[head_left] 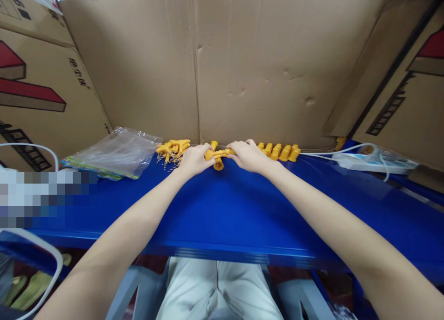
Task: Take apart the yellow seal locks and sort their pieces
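Note:
Between my two hands is a yellow plastic toy piece [219, 153] with a ribbed middle, held level just above the blue table. My left hand [197, 159] grips its left end with fingers closed. On the other end, the fingers of my right hand [247, 154] are pinched. Right by the piece, a yellow cup-shaped part [218, 164] sits below it and another yellow part [214, 144] shows behind it; whether they join the held piece I cannot tell. Beyond my left hand lies a pile of yellow parts with small metal chains [173, 148].
Several yellow parts [284, 152] stand in a row past my right hand. Clear plastic bags [121, 149] lie at the left. A white power strip [374, 163] with cables is at the right. Cardboard [260, 65] walls the back of the blue table [225, 213].

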Available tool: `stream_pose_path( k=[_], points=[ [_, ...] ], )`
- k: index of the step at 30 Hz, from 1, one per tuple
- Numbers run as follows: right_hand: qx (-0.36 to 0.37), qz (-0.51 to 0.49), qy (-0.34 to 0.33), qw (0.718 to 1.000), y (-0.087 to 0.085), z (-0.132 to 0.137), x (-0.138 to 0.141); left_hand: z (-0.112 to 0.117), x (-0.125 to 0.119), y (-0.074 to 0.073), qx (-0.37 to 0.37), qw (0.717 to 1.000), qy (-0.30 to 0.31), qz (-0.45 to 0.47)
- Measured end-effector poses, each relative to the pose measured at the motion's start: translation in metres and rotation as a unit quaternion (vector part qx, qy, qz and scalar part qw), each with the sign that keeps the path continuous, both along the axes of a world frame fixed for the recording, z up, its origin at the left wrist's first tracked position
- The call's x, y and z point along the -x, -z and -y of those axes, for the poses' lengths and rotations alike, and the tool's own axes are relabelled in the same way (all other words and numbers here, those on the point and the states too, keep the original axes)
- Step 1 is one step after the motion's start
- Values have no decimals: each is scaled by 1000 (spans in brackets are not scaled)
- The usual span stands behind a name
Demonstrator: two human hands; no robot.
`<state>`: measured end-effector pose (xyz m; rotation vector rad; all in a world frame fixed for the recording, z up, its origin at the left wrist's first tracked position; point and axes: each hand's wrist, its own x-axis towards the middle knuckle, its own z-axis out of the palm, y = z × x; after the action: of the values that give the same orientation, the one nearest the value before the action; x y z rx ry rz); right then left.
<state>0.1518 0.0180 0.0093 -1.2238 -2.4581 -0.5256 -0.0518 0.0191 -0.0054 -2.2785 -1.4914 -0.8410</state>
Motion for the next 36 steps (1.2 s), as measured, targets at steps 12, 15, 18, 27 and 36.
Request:
stream_pose_path(
  k=[12, 15, 18, 27, 36],
  points=[
    [-69, 49, 39, 996, -9, 0, -20, 2, 1, -4, 54, 998, -18, -19],
    [-85, 20, 65, 994, -13, -1, -33, 0, 2, -3, 52, 997, -43, -22],
    [-89, -33, 92, 991, -16, -3, -51, -3, 4, -4, 42, 997, -68, -19],
    [-39, -229, 198, 952, -2, -19, -124, -21, 21, -24, 81, 985, -119, 92],
    [45, -265, 282, 921, 27, -25, -147, -45, 56, -28, 130, 972, -115, 155]
  ],
)
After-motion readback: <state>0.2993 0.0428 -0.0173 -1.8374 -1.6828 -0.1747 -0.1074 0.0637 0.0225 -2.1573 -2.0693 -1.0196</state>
